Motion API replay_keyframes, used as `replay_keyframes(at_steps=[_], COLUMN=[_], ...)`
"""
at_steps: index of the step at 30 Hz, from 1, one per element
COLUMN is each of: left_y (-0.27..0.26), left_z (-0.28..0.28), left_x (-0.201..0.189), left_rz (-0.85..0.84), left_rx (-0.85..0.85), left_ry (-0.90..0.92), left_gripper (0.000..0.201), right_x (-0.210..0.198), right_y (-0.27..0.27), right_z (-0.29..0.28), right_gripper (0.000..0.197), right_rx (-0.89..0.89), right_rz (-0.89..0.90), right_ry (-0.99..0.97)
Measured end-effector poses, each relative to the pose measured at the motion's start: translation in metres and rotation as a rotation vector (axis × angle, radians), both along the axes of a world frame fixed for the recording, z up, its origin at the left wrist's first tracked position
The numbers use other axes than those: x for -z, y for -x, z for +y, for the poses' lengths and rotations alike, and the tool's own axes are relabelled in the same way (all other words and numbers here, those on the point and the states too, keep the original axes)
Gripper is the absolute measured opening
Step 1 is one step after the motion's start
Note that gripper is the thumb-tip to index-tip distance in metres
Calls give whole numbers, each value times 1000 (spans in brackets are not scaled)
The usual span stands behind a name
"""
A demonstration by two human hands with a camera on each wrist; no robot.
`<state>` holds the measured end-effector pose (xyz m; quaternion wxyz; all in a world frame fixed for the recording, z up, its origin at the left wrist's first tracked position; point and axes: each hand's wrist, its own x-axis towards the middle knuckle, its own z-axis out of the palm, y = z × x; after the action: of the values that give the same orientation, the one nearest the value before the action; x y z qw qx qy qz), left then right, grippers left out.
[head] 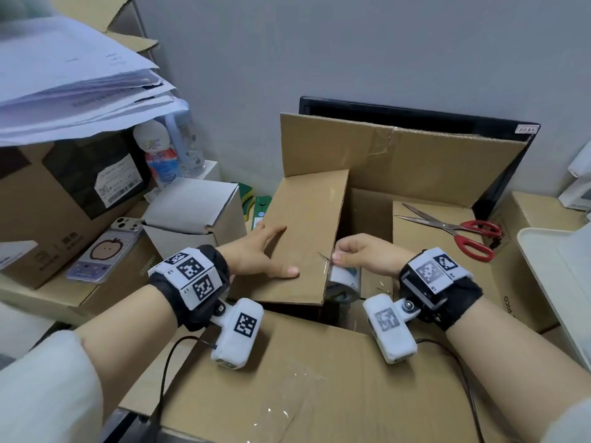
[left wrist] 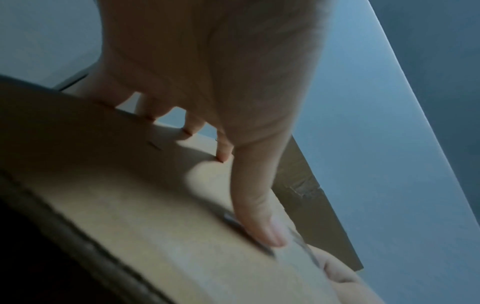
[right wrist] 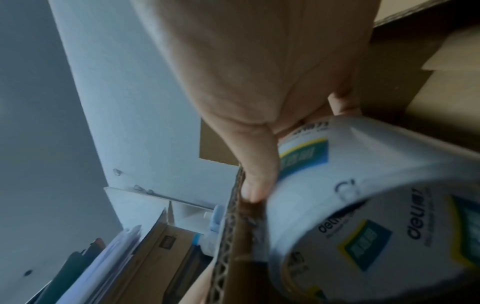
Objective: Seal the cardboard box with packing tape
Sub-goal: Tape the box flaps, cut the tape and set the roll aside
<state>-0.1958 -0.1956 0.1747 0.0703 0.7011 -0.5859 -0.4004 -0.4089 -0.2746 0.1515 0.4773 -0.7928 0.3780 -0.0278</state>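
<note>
A large cardboard box [head: 319, 385] stands open in front of me, its back flap [head: 399, 155] upright and its left flap [head: 303, 235] folded inward. My left hand [head: 262, 254] lies flat on that left flap [left wrist: 130, 205], fingers spread and thumb [left wrist: 259, 216] pressing near its edge. My right hand [head: 361, 254] grips a roll of clear packing tape [head: 343, 282] at the flap's right edge. In the right wrist view the thumb [right wrist: 257, 174] pins the tape end against the corrugated flap edge [right wrist: 228, 236], beside the white printed roll [right wrist: 363, 195].
Red-handled scissors [head: 460, 231] lie on the box's right flap [head: 428, 219]. A small white carton [head: 195, 212], a phone [head: 105, 251], a brown box [head: 64, 193] under a paper stack [head: 73, 81] and bottles crowd the left. A white tray [head: 556, 282] sits at the right.
</note>
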Motion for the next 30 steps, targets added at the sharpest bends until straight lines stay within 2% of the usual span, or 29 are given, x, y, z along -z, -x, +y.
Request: replay_keyframes(at_steps=[4,6,8,10,11,12,13,16,17,22,25,27,30], left_y=[1,3,2,1,0,1,2,2,0,-18,-30,-39,-48], left_z=[3,3,5,7,7,7,8,7,8,9,9,10,12], left_x=[-15,-25,-35,-45,-49,-53,-58,-65,-67,-70,-71,-70,-69], left_rz=[152,202,277,368,407,424,419,426,441,447,444,457,483], left_rx=[-23,-47,-68,-46,-26,-12,-7,-29,-29,-102,-149,-182,-255], left_ry=[-86,-156,-204,-232,-237,-234,-225,-186,-172,-144,-148,-138,-107], left_gripper=[85,87,104,129,133,129,116,55,43,49,53,49,34], right_x=[-14,-20,-27,-36,-40,-45,-49,-59,-61,-69,-68,-62,-46], right_y=[-8,-12,-19,-27,-33,-38,-44,-62,-66,-85,-91,-88,-81], right_z=[-2,-2,-1,2,3,5,5,6,5,7,11,10,5], right_gripper=[24,24,23,24,26,27,26,25,27,27,35,39,63], right_rx=[-1,15,36,58,68,76,83,105,112,118,51,-44,-147], right_rz=[-47,-77,-131,-182,-203,-220,-228,-249,-259,-282,-312,-367,-465], right_ry=[3,-4,-30,-56,-59,-53,-39,-37,-53,-29,-7,-69,-237])
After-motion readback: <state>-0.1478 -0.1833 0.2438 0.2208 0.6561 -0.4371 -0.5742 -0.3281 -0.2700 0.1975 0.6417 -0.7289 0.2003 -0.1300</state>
